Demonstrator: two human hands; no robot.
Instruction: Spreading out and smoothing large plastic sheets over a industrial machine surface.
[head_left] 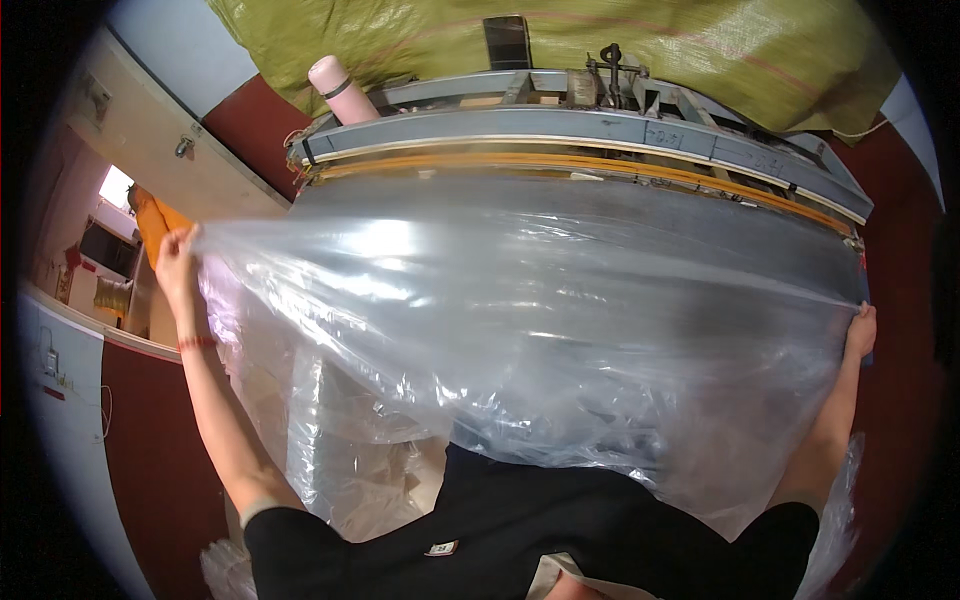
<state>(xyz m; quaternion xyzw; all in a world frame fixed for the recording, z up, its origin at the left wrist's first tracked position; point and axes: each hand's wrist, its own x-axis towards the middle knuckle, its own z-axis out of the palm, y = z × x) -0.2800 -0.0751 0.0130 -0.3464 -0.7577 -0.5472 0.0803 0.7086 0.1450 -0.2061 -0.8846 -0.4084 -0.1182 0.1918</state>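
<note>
A wide sheet of clear plastic film (520, 320) stretches between my two hands, its far edge pulled fairly straight across. My left hand (178, 262), at the end of an outstretched arm, is closed on the film's left corner. At the far right my right hand (862, 328) grips the opposite corner. Wrinkled film hangs down between my arms and in front of my body. Beyond and partly beneath it lies a grey flat work surface (340, 197), dimmed by the plastic. I cannot tell whether the film touches it.
A long grey metal frame (480, 124) with an orange strip (470, 160) runs behind the surface. On it stand a pink bottle (340, 90) and a metal clamp-like fitting (612, 75). A green woven sheet (640, 40) hangs behind. An open door (190, 120) is at left.
</note>
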